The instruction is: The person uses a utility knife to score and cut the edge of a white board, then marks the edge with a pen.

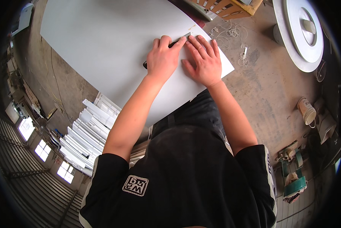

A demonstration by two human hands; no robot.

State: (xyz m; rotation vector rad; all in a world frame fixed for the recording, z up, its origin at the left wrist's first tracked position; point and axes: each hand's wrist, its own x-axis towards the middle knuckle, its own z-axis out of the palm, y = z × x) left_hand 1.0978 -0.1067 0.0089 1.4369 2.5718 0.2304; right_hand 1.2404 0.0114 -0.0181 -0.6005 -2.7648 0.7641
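Observation:
A large white sheet [98,41] lies flat before me, its near corner reaching to my body. My left hand [163,57] is closed round a utility knife [173,44]. The knife's black handle shows at both sides of the fist, and its thin blade points away to the right over the sheet. Fingers stretched out, my right hand [204,62] presses flat on the sheet near its right edge, close beside the blade. A small brown mark [192,27] shows on the sheet just beyond the blade. Whether the blade tip touches the sheet, I cannot tell.
White strips [85,133] are stacked on the left. At the far right stands a large round white object [307,32], with a pale bucket [306,111] lower down. Tangled white cord [231,34] lies on the floor. A yellow slatted crate [227,8] is at the top.

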